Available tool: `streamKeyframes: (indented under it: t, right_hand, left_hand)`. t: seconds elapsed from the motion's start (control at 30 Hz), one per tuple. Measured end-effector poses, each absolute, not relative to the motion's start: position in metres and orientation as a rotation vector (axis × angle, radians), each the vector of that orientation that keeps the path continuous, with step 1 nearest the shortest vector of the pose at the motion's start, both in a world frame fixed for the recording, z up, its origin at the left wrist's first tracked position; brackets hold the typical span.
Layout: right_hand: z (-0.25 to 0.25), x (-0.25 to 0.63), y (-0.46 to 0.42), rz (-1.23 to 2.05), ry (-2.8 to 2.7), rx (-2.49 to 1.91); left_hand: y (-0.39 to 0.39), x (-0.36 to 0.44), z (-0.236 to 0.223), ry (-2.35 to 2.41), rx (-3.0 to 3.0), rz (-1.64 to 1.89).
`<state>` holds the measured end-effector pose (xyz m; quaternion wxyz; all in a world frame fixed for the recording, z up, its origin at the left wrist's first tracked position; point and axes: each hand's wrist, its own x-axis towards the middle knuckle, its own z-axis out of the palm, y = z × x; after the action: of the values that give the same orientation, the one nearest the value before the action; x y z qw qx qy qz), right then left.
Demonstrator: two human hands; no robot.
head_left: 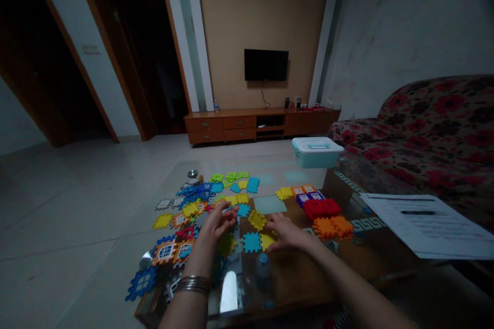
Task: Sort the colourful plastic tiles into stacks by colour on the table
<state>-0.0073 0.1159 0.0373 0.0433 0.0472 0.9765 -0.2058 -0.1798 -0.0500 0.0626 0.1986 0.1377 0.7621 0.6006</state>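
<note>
Metal bangles ring the left wrist. The left hand is half curled, gripping something or nothing, hard to tell. The open right hand touches a yellow puzzle piece, among pieces spread out on a glass table, easy to see.

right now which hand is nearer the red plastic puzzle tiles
The right hand is nearer: it sits to the left of and slightly below the red plastic puzzle tiles in view. The left hand is farther left, with the right hand between it and them.
</note>
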Motion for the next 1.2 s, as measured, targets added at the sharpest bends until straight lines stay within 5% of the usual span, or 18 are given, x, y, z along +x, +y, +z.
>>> streamKeyframes:
  t: [0.37, 0.67, 1.2]
  right_hand:
    - [0.03, -0.023, 0.097, -0.711, 3.024, 0.241]
    - [0.033, -0.023, 0.112, -0.784, 3.038, 0.247]
    - [0.023, -0.067, 0.077, -0.586, 3.251, 0.366]
  left_hand:
    - [-0.038, -0.134, 0.049, 2.4, 0.717, 1.204]
    - [-0.053, -0.09, 0.067, 2.654, 1.225, 0.082]
    - [-0.075, -0.095, 0.077, 2.731, 1.032, 0.136]
